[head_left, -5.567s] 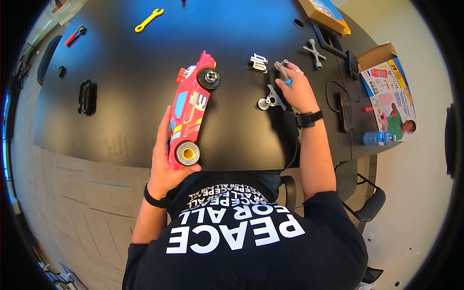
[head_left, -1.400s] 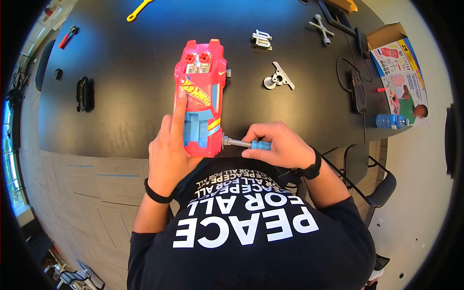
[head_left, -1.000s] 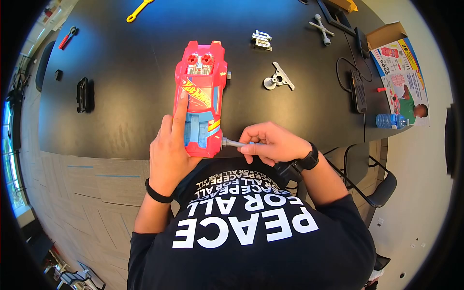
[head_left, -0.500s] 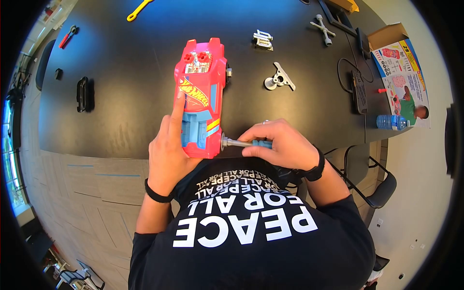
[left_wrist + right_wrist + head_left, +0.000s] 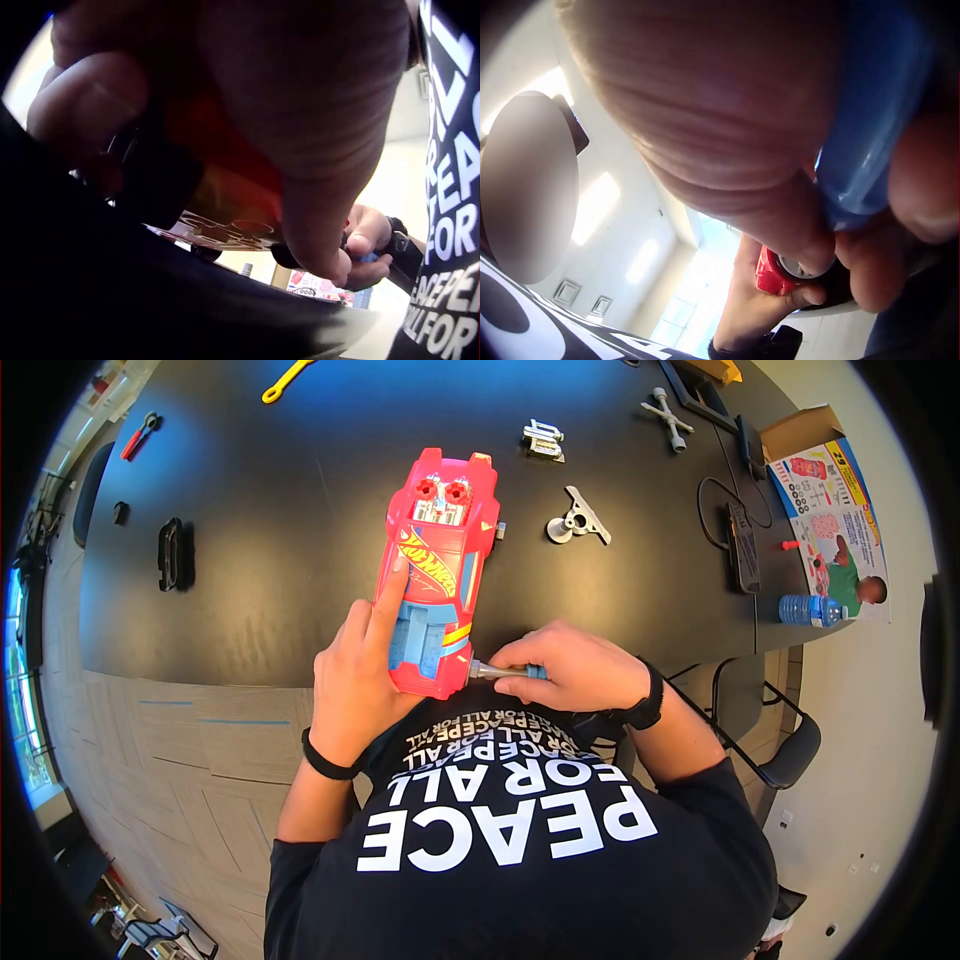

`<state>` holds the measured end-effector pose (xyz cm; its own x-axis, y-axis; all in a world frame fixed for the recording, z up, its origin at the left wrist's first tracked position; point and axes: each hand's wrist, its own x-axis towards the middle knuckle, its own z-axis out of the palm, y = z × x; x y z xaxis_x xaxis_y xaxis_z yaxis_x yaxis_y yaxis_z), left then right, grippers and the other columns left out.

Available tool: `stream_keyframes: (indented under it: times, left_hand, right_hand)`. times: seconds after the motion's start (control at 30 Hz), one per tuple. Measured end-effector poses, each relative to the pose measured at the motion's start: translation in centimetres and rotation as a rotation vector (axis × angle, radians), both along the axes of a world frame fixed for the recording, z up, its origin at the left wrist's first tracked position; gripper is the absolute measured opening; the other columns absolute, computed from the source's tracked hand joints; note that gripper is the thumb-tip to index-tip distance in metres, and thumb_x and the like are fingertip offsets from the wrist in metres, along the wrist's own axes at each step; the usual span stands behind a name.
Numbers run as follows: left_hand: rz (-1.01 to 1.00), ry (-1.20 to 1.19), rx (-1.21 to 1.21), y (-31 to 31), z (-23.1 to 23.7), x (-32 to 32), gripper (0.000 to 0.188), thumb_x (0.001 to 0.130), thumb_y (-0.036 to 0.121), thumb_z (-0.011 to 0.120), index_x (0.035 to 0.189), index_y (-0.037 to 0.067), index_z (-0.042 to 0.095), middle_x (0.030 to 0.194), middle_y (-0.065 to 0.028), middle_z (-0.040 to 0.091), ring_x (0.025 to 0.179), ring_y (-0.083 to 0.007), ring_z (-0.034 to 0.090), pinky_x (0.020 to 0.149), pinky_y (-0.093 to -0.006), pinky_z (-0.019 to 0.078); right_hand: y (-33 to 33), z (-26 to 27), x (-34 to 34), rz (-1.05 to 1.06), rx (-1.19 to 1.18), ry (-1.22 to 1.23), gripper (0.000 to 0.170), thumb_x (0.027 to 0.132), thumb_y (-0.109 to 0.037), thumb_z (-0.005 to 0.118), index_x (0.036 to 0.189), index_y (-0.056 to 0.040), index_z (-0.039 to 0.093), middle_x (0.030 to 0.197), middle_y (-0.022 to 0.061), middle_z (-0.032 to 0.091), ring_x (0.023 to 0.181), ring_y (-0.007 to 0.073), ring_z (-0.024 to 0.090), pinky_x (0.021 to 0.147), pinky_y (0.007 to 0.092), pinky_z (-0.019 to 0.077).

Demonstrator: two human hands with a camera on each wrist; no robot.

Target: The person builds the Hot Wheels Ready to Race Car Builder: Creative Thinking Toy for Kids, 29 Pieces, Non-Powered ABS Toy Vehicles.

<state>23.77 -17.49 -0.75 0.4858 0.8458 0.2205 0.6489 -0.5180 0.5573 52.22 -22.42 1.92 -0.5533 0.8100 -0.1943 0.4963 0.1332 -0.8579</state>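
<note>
A red toy car (image 5: 430, 570) with a light-blue rear section is tilted slightly in the head view, held by the left hand (image 5: 360, 660), whose index finger lies along its roof. The right hand (image 5: 580, 672) pinches a grey-shafted tool with a blue handle (image 5: 536, 672); the tool's tip meets the car's side at the rear wheel. In the right wrist view the blue handle (image 5: 862, 150) lies between thumb and fingers. A grey three-armed part (image 5: 578, 520) and a chrome engine-like piece (image 5: 543, 440) lie on the black table (image 5: 300, 560) beyond.
Further right are a grey cross wrench (image 5: 667, 420), a black device with a cable (image 5: 742, 550), a printed box (image 5: 825, 500) and a water bottle (image 5: 811, 611). At left lie a black part (image 5: 172, 555), a red-handled tool (image 5: 141, 437) and a yellow wrench (image 5: 286, 382).
Since the earliest frame, the car was turned roof up, and the right hand brought the blue-handled tool to its rear wheel. Over the last half second the car shifted slightly right and tilted.
</note>
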Motion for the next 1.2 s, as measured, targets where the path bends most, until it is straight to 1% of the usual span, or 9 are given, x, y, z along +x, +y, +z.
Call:
stream_keyframes:
  times: [0.27, 0.4, 0.47, 0.53, 0.63, 0.77, 0.93, 1.03, 1.2]
  left_hand:
    - [0.017, -0.024, 0.021, 0.0, -0.2, 0.0, 0.123, 0.075, 0.051, 0.099, 0.176, 0.015, 0.039, 0.099, -0.0070, 0.061, 0.080, -0.0281, 0.071, 0.059, -0.0418, 0.0546]
    - [0.037, 0.000, 0.000, 0.1, 0.6, 0.3, 0.123, 0.074, 0.050, 0.100, 0.176, 0.015, 0.040, 0.096, -0.0057, 0.059, 0.083, -0.0281, 0.071, 0.061, -0.0428, 0.0549]
    - [0.053, 0.003, -0.014, -0.1, 0.9, 0.1, 0.121, 0.075, 0.047, 0.100, 0.175, 0.015, 0.041, 0.105, -0.0078, 0.061, 0.088, -0.0295, 0.072, 0.065, -0.0435, 0.0571]
    - [0.068, 0.003, -0.026, 0.0, 0.7, -0.1, 0.118, 0.076, 0.044, 0.100, 0.174, 0.015, 0.042, 0.114, -0.0099, 0.063, 0.094, -0.0309, 0.072, 0.069, -0.0442, 0.0593]
    - [0.049, -0.129, 0.022, 0.0, 0.1, -0.9, 0.109, 0.082, 0.032, 0.097, 0.173, 0.009, 0.043, 0.170, -0.0236, 0.039, 0.118, -0.0412, 0.072, 0.087, -0.0462, 0.0644]
    - [0.052, -0.239, 0.085, 0.5, 0.2, -0.7, 0.100, 0.090, 0.031, 0.092, 0.172, 0.004, 0.042, 0.169, -0.0259, 0.045, 0.146, -0.0439, 0.057, 0.119, -0.0493, 0.0494]
    - [0.109, -0.321, 0.199, 0.4, -0.6, -1.6, 0.076, 0.094, 0.030, 0.090, 0.156, -0.003, 0.059, 0.154, -0.0218, 0.060, 0.137, -0.0380, 0.063, 0.115, -0.0456, 0.0510]
    - [0.192, -0.604, 0.001, 0.2, -1.3, -2.4, 0.048, 0.109, 0.024, 0.076, 0.144, -0.004, 0.061, 0.137, -0.0135, 0.065, 0.127, -0.0245, 0.064, 0.112, -0.0370, 0.0484]
    - [0.223, -0.936, -0.355, -0.8, -1.2, -1.8, 0.040, 0.113, 0.012, 0.067, 0.148, -0.003, 0.056, 0.139, -0.0076, 0.066, 0.127, -0.0140, 0.062, 0.112, -0.0316, 0.0483]
  right_hand:
    - [1.3, 0.2, 0.3, -0.062, -0.672, 0.165, 0.027, 0.116, -0.023, 0.061, 0.111, -0.0016, 0.076, 0.071, -0.0023, 0.071, 0.060, 0.0078, 0.060, 0.063, 0.0314, 0.0493]
    - [0.9, 0.5, 0.3, -0.091, -0.654, 0.092, 0.024, 0.114, -0.024, 0.066, 0.112, -0.0023, 0.075, 0.077, 0.0034, 0.073, 0.064, 0.0156, 0.065, 0.066, 0.0350, 0.0522]
    - [0.4, -0.1, 1.7, -0.015, -0.038, 0.109, 0.022, 0.110, -0.025, 0.072, 0.111, -0.0029, 0.073, 0.084, 0.0106, 0.074, 0.070, 0.0260, 0.067, 0.069, 0.0406, 0.0546]
    - [0.6, 1.1, 3.1, -0.253, 0.119, 0.034, 0.018, 0.104, -0.019, 0.078, 0.109, -0.0044, 0.069, 0.092, 0.0154, 0.070, 0.085, 0.0342, 0.068, 0.079, 0.0422, 0.0554]
    - [2.3, 0.8, 5.4, -0.508, 0.519, -0.140, 0.019, 0.096, -0.005, 0.079, 0.111, -0.0038, 0.067, 0.111, 0.0158, 0.068, 0.097, 0.0364, 0.069, 0.085, 0.0423, 0.0547]
    - [4.3, 0.4, 8.2, -0.618, 0.550, -0.299, 0.040, 0.089, 0.001, 0.082, 0.126, -0.0048, 0.070, 0.131, 0.0158, 0.067, 0.113, 0.0400, 0.069, 0.096, 0.0460, 0.0568]
    - [6.0, -2.7, 10.0, -0.528, 0.592, -0.468, 0.048, 0.089, -0.007, 0.087, 0.135, -0.0089, 0.075, 0.146, 0.0171, 0.066, 0.126, 0.0428, 0.068, 0.104, 0.0477, 0.0585]
    - [6.5, -2.9, 9.9, -0.572, 0.571, -0.443, 0.040, 0.089, -0.008, 0.087, 0.127, -0.0045, 0.075, 0.142, 0.0153, 0.068, 0.123, 0.0423, 0.069, 0.102, 0.0477, 0.0580]
    - [6.5, -3.4, 10.4, -0.599, 0.642, -0.444, 0.038, 0.087, -0.006, 0.087, 0.122, -0.0010, 0.072, 0.137, 0.0124, 0.071, 0.119, 0.0409, 0.069, 0.100, 0.0469, 0.0573]
